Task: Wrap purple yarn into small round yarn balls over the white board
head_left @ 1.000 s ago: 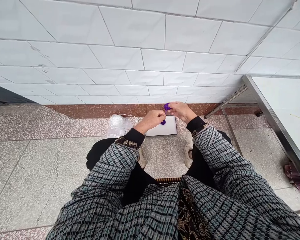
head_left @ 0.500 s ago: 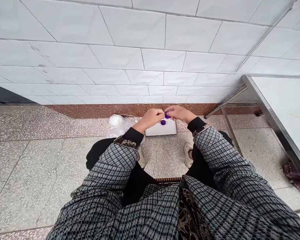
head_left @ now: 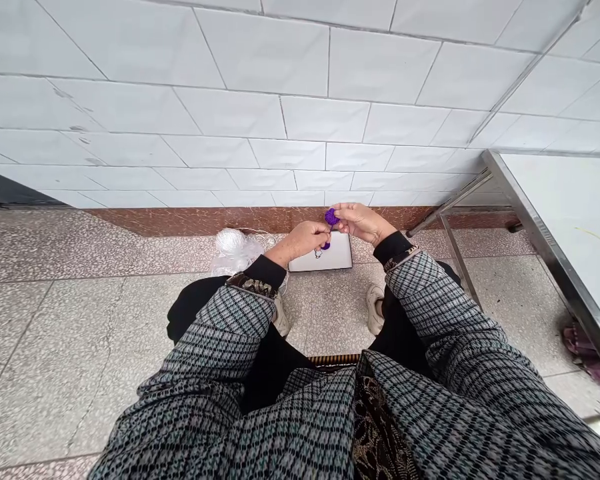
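Fingers (head_left: 341,215) of the right hand (head_left: 363,221) pinch a small, rounded purple yarn piece (head_left: 331,217) by its right side, near the centre of the frame. Just below and to its left, the left hand's (head_left: 303,240) fingers press together on a thin purple strand (head_left: 331,229) running down from it. Wrists angled inward, both arms in grey checked woven sleeves (head_left: 220,333) stretch up from the frame's lower corners, over a shallow white rectangular box (head_left: 343,259) on the speckled stone floor (head_left: 320,307).

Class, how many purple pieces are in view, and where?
2: one purple piece in the right hand, another just below the left hand. The hands may hide others.
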Demonstrator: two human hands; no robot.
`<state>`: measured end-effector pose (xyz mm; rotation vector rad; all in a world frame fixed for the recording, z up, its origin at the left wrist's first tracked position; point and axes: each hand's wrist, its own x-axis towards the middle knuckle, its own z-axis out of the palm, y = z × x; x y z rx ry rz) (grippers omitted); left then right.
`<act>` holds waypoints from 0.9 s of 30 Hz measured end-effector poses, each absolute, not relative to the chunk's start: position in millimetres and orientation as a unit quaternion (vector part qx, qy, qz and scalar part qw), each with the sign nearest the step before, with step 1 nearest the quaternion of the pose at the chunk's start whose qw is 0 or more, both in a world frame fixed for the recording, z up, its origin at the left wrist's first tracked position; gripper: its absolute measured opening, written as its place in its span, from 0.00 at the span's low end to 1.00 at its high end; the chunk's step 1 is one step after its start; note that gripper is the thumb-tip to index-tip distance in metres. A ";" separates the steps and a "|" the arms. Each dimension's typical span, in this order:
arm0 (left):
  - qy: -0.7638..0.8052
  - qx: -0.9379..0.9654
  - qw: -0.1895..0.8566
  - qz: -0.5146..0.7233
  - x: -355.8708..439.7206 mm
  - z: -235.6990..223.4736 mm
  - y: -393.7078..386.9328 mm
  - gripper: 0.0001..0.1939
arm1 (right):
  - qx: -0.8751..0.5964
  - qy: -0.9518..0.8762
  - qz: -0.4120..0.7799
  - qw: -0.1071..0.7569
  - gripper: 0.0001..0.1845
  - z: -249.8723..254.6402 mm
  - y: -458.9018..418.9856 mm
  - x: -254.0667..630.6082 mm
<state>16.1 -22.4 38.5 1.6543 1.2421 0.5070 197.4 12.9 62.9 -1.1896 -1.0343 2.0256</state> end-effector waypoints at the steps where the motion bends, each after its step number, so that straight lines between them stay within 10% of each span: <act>1: 0.519 0.676 0.479 0.210 15.8 37.7 -21.3 0.10 | -0.438 -0.408 0.756 0.263 0.10 63.6 12.3 199.1; 8: 0.570 0.661 0.440 0.211 12.5 43.5 -18.9 0.11 | -0.467 -0.594 0.646 0.108 0.12 55.3 7.6 199.9; 27: 0.523 0.692 0.443 0.228 13.8 34.6 -22.0 0.11 | -0.495 -0.363 0.726 0.309 0.12 58.1 10.5 186.7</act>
